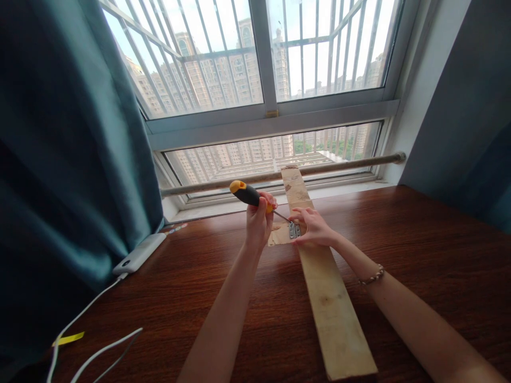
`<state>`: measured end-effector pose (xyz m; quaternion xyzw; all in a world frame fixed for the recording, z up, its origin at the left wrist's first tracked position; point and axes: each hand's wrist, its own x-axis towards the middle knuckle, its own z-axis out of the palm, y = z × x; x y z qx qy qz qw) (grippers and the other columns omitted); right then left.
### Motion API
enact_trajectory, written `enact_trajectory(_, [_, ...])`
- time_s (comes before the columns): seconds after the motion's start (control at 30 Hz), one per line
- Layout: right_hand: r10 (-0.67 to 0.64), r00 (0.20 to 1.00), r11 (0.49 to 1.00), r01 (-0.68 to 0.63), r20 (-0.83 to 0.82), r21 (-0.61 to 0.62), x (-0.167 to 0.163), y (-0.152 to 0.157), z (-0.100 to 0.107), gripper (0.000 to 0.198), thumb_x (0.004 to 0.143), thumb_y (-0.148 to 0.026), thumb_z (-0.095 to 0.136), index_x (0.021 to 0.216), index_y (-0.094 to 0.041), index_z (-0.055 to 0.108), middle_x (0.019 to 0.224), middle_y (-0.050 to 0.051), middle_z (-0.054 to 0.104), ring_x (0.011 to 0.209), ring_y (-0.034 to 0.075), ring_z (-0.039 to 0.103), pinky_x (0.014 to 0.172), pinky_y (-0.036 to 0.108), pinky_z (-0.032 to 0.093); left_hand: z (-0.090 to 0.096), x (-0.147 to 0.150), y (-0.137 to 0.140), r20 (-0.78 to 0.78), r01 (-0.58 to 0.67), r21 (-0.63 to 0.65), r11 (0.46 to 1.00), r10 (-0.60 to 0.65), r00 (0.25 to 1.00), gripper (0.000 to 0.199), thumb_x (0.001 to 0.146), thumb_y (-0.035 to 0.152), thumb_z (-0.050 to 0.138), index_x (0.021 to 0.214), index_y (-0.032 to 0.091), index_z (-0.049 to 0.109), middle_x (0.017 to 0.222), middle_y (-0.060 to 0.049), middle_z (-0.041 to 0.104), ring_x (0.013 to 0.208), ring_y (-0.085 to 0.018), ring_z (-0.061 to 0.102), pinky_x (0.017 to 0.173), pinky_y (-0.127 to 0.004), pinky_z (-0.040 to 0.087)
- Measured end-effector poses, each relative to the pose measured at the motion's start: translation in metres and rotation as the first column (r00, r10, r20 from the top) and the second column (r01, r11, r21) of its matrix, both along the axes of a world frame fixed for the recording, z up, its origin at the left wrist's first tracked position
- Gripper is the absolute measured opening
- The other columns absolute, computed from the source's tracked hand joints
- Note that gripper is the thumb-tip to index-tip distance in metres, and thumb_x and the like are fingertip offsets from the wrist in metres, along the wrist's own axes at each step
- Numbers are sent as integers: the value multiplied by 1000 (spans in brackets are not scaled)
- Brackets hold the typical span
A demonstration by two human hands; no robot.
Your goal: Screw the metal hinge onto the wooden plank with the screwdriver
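My left hand (258,222) is wrapped round a screwdriver (247,194) with a black and yellow handle. The screwdriver slants down to the right, its tip at the upper part of a small metal hinge (294,230). This hinge lies across a long pale wooden board (333,298) and a shorter wooden piece (280,234) on its left. My right hand (313,226) rests on the long board, thumb and fingertips at the hinge's near and far edges. Whether a screw sits under the tip is too small to tell.
The brown wooden table (179,298) runs up to the window. The long board's far end reaches a horizontal rail (343,166). At left lie a white power bank (139,254) with a cable (85,308) and a yellow strip (68,339), beside a blue curtain (75,133).
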<state>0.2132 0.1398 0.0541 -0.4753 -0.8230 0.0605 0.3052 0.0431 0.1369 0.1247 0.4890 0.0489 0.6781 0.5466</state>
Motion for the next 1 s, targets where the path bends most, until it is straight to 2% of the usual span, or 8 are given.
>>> enact_trajectory(0.37, [5,1000,1000,-5,-10,-10,1,1,-1,81,51,-53,74,119,-21,44,123,5,55,110,28,45,92,42,33,-2,1,2,38,-1,-17,1000,1,999,24,72,39,65,72,18,54,66,2,43,62,-8,44,60,-22,38])
enact_trajectory(0.73, [9,1000,1000,-9,6,15,1,1,-2,77,52,-54,73,118,-23,46,125,4,53,110,28,45,92,42,33,-2,2,1,-37,-16,1,1000,16,999,25,71,39,66,70,18,53,65,2,42,62,-9,43,60,-22,38])
enact_trajectory(0.87, [13,1000,1000,-13,10,23,2,2,-3,76,52,-55,72,116,-23,47,125,5,53,109,28,45,91,42,34,-3,-1,3,-159,-132,22,991,134,978,26,68,43,67,74,20,56,67,2,45,59,-9,42,58,-23,37])
enact_trajectory(1.0, [14,1000,1000,-14,5,26,2,3,-4,76,52,-55,73,116,-23,47,123,5,55,109,28,46,91,42,34,0,-7,0,-416,-301,132,945,328,848,23,70,36,66,84,19,61,64,3,46,54,-7,39,53,-22,34])
